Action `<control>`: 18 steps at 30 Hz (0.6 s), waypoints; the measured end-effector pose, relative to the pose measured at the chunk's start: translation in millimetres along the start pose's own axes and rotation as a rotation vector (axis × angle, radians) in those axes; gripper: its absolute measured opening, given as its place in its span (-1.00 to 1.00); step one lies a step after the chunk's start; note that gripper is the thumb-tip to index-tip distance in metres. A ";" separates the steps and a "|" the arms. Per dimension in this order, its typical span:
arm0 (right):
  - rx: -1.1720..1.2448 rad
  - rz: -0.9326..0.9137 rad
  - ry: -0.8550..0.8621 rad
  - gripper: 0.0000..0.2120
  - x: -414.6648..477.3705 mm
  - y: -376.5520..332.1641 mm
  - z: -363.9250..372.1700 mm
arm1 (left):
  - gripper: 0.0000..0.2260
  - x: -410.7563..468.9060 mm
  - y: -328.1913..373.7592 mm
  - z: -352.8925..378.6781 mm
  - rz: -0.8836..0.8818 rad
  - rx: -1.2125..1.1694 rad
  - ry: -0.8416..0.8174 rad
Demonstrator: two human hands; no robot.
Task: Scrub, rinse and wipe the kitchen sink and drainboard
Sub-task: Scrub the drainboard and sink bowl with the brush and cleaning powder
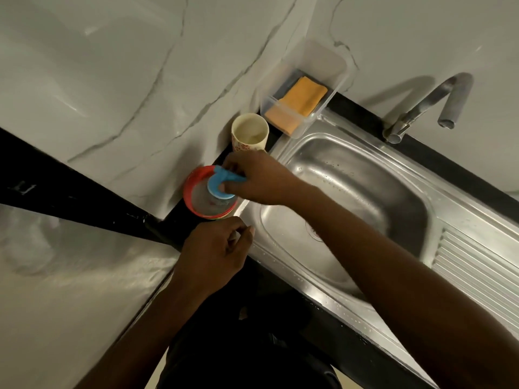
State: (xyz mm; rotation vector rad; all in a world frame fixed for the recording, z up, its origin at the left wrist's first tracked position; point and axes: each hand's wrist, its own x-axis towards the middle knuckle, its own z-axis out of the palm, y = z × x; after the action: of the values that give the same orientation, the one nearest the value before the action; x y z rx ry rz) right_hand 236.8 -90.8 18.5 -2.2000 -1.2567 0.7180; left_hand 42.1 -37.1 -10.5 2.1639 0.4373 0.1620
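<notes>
Shiny steel sink (365, 192) (water-beaded); glossy marble-look wall (140, 66); clear plastic tray (331, 88).

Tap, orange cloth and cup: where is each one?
Tap (421, 105): head view, on the rising spout pipe.
Orange cloth (302, 101): head view, middle of its top face.
Cup (249, 132): head view, inside its open mouth.

The right hand (259, 179) reaches over the steel sink (362, 192) and pinches a blue cap (217, 182) above a red-rimmed tub (189, 189) on the black counter (70, 189) to the left. The left hand (216, 248) hovers just near of the tub, fingers curled. Farther back stand a cup (250, 133), a clear tray (332, 66) with an orange cloth (302, 101), and the tap (429, 103). The ridged drainboard (477, 270) lies right.
</notes>
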 end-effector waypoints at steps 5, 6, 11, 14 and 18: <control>0.299 0.178 -0.203 -0.79 -59.6 39.3 -79.6 | -0.67 2.8 7.2 13.2 0.045 0.002 -0.082; 0.305 0.229 -0.239 -0.80 -74.6 53.4 -92.5 | -0.68 3.4 8.3 17.9 0.052 -0.005 -0.099; 0.322 0.548 -0.330 -0.80 -142.8 123.4 -119.2 | -0.72 12.8 18.9 44.5 0.098 0.020 -0.157; 0.381 0.671 -0.313 -0.78 -173.8 158.7 -117.6 | -0.73 22.8 28.9 60.7 0.116 0.018 -0.209; 0.322 0.799 -0.273 -0.82 -208.1 192.6 -120.1 | -0.73 36.7 42.2 81.0 0.146 0.048 -0.246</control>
State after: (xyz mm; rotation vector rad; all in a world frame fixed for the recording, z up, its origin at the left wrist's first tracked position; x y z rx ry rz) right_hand 343.9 -379.5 22.0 -2.3386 -0.2690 1.4423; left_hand 108.8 -107.8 -26.0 2.2282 0.1447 -0.0348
